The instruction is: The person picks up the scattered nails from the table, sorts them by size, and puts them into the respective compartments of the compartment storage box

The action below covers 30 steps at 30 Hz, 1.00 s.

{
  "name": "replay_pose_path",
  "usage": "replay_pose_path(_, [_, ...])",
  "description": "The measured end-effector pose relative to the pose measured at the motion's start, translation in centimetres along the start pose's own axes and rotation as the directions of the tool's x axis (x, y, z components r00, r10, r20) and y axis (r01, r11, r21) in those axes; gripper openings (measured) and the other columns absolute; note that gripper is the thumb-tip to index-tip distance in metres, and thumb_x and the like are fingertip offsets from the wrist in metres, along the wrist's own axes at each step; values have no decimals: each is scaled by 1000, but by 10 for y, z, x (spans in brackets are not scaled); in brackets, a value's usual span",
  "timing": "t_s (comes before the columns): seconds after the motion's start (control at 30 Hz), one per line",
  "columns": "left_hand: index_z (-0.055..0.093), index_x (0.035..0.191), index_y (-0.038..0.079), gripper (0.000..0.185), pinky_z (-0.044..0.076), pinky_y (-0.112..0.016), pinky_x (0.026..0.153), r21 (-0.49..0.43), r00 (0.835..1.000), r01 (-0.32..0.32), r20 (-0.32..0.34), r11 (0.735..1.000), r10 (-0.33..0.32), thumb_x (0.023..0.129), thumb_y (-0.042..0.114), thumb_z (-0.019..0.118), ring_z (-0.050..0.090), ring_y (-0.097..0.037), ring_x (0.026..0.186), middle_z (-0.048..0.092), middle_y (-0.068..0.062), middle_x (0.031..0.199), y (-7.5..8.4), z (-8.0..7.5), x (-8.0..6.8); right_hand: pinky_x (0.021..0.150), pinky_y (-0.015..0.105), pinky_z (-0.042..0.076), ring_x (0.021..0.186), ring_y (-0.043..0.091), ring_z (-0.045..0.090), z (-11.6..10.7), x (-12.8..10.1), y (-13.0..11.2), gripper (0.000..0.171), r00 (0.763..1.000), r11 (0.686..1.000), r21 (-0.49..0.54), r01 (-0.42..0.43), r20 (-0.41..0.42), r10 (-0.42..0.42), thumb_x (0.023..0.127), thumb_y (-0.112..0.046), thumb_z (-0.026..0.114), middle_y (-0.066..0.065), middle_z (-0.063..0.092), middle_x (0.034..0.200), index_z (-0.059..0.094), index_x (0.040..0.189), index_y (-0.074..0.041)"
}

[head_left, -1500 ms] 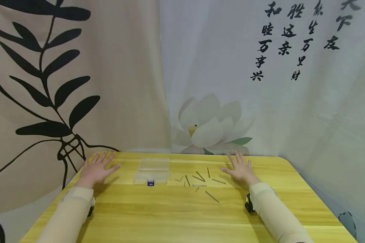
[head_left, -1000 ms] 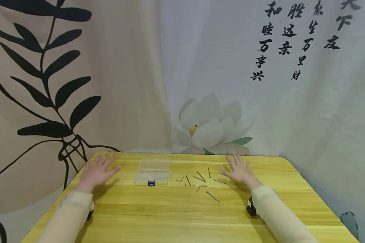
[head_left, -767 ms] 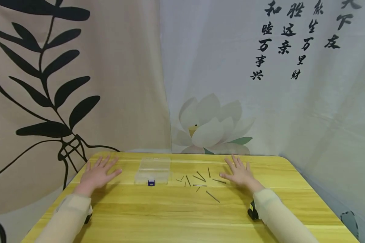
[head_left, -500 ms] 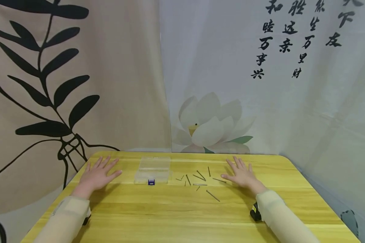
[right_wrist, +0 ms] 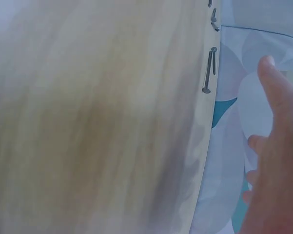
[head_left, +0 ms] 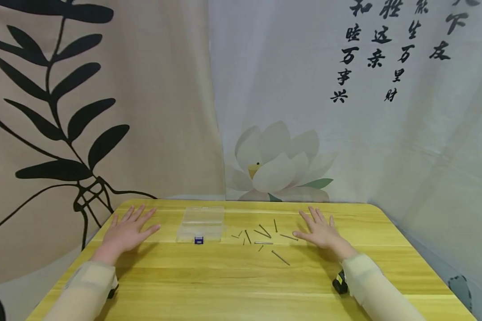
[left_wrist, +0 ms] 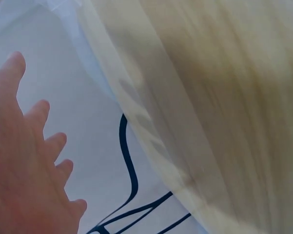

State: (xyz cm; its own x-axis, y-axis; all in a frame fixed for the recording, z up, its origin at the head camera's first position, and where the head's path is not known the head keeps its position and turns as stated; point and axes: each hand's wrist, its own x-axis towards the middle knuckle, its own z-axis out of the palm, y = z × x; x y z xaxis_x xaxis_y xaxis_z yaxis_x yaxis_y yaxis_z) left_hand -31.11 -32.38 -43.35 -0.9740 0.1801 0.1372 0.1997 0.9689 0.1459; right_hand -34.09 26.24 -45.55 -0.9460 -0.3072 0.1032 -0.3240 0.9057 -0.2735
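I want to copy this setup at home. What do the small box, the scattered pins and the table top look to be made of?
Box: clear, glossy plastic, since the table shows through it; its blue latch looks plastic too. Pins: thin, grey and faintly shiny, probably steel nails. Table: yellow wood-grain top with a smooth sheen; solid wood or laminate, I cannot tell.

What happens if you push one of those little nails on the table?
The nails look thin, round and metal, so one would probably roll or skid on the smooth table. Lying flat, they seem hard to pinch up. Likely stiff and light.

Left hand [head_left: 125,231] flat, palm down, fingers spread, right hand [head_left: 322,232] likewise, forearms extended forward
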Motion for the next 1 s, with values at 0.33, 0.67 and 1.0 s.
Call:
replay_pose_path(0.33, [23,156,20,76,-6,-73,102,-38,1000,-12,8,999,12,96,64,38,8,-52,140,16,-23,157,-1,-2,-5,101,76,-1,142,48,6,-4,-7,-7,88,999,999,40,4,51,-6,90,-64,52,26,7,158,28,153,-8])
replay_pose_path(0.67, [21,154,3,68,11,-71,105,-577,996,-1,75,817,54,104,48,33,11,-51,140,14,-28,156,17,-11,8,104,66,26,134,53,25,-6,3,-11,68,988,897,441,30,121,-92,95,-41,60,35,30,147,44,140,7])
replay_pose_path(1.0, [20,153,1,67,24,-62,107,-788,986,113,162,605,28,105,45,36,26,-49,136,27,-31,150,38,1,18,82,44,51,104,33,58,8,6,-9,53,984,769,616,-170,150,97,94,-27,65,26,55,128,53,133,6])
